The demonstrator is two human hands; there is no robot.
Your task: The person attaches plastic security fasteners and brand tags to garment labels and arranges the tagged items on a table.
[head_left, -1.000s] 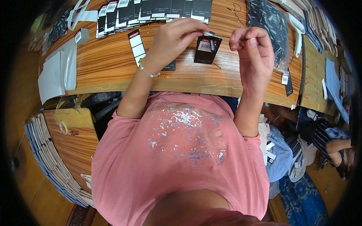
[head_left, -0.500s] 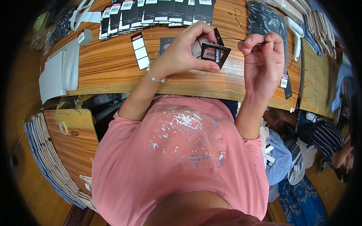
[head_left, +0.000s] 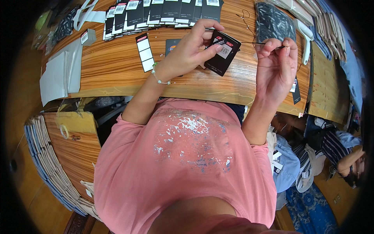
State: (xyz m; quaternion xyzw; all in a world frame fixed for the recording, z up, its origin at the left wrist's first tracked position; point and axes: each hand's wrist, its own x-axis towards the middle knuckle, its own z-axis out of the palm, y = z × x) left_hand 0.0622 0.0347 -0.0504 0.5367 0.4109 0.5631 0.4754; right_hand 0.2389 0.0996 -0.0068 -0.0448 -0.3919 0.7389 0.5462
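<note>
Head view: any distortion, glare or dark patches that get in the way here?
Head view: black corners and a rounded dark rim; head view: fisheye bending, plain in the curved table edge and the bowed stack of folded garments; head view: a pale sheen on the wood near the black tag, whose outline stays clear.

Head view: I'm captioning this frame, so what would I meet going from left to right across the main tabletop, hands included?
White sheets, small grey box, white-panelled strip, left hand, black tag, right hand, white plastic tool.
</note>
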